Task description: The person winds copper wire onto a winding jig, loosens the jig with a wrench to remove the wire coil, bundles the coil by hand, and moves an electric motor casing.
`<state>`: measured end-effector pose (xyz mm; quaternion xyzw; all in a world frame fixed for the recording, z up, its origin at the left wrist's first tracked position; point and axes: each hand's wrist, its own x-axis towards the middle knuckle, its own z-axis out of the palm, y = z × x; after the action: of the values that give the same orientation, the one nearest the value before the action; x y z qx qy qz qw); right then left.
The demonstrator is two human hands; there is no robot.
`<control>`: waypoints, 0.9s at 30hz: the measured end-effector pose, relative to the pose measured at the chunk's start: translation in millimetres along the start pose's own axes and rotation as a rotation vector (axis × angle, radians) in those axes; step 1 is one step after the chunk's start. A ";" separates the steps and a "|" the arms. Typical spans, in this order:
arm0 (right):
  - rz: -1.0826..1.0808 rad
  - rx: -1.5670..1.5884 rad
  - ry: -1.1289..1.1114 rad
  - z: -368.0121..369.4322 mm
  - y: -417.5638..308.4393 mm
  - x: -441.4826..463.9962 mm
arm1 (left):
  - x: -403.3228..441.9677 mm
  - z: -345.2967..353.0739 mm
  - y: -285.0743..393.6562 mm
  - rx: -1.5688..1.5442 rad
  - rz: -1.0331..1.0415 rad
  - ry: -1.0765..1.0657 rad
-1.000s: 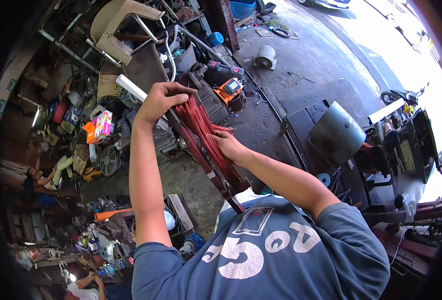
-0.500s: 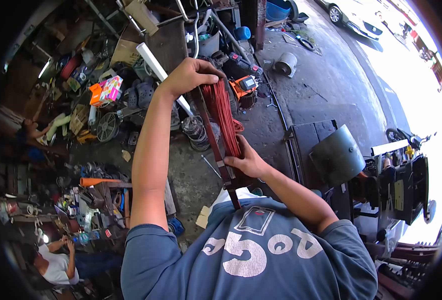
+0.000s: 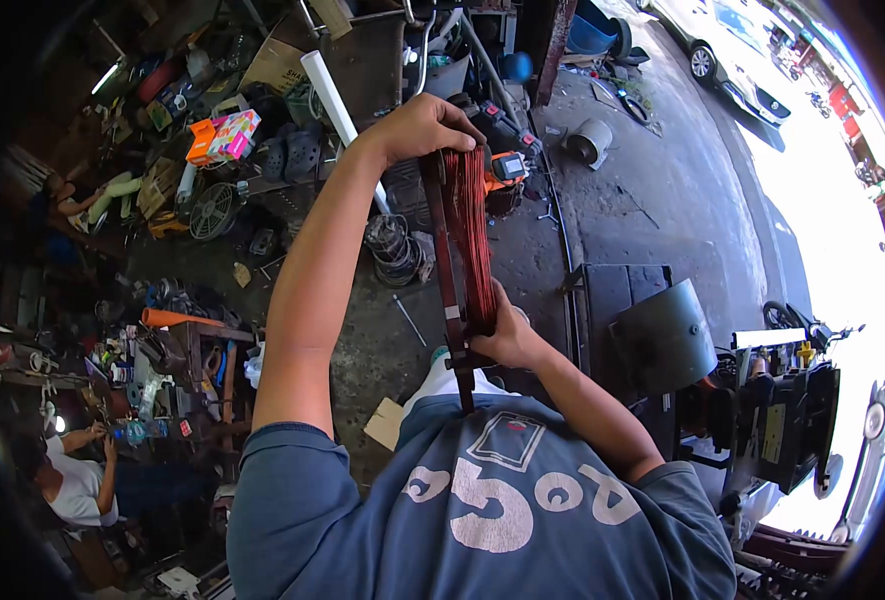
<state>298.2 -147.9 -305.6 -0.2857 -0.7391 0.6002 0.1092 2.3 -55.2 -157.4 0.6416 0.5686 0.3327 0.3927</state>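
A long coil of reddish wire (image 3: 474,240) hangs upright in front of my chest, stretched along a dark red bar-like frame (image 3: 447,270). My left hand (image 3: 438,130) is closed over the upper end of the coil, thumb laid across the top. Lower down, my right hand (image 3: 509,335) wraps round the coil's bottom end, its thumb near the frame. The frame's lower tip reaches my shirt (image 3: 493,480). The fingers behind the coil are partly hidden.
A grey metal cylinder (image 3: 666,338) stands at the right. Rolls of wire (image 3: 393,245), a fan grille (image 3: 213,210) and a white tube (image 3: 338,110) lie to the left. Another person (image 3: 73,480) is at a cluttered bench. A car (image 3: 723,55) is outside.
The coil and frame have swung more upright, and the strands now lie closer together. My left hand has shifted right and slightly up; my right hand has moved slightly right.
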 end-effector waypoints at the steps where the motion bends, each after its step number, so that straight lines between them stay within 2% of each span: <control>1: 0.023 -0.039 0.020 1.3 -2.0 -0.5 | -0.2 0.4 1.3 0.006 -0.007 0.001; 4: -0.055 0.130 0.103 18.7 37.8 4.5 | 0.4 0.2 1.2 -0.026 -0.013 -0.009; 7: 0.002 0.239 -0.029 15.3 49.1 3.4 | 1.3 -0.3 1.5 -0.019 -0.003 -0.009; 10: 0.032 0.131 0.053 14.1 31.2 -5.9 | 0.2 -1.8 7.5 0.038 0.023 -0.019; 16: 0.086 0.117 0.114 4.7 27.9 -10.0 | 24.6 2.7 16.7 -0.009 0.034 -0.090; 21: 0.143 0.096 0.255 -11.5 46.7 -14.0 | 77.5 32.1 6.3 -0.001 0.028 -0.219; 27: 0.296 -0.019 0.359 -39.8 106.1 -49.1 | 118.1 111.3 -39.3 -0.063 0.075 -0.276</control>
<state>389.1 -129.9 -387.3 -0.4944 -0.6633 0.5423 0.1471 96.7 49.6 -246.7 0.6895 0.4742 0.2731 0.4745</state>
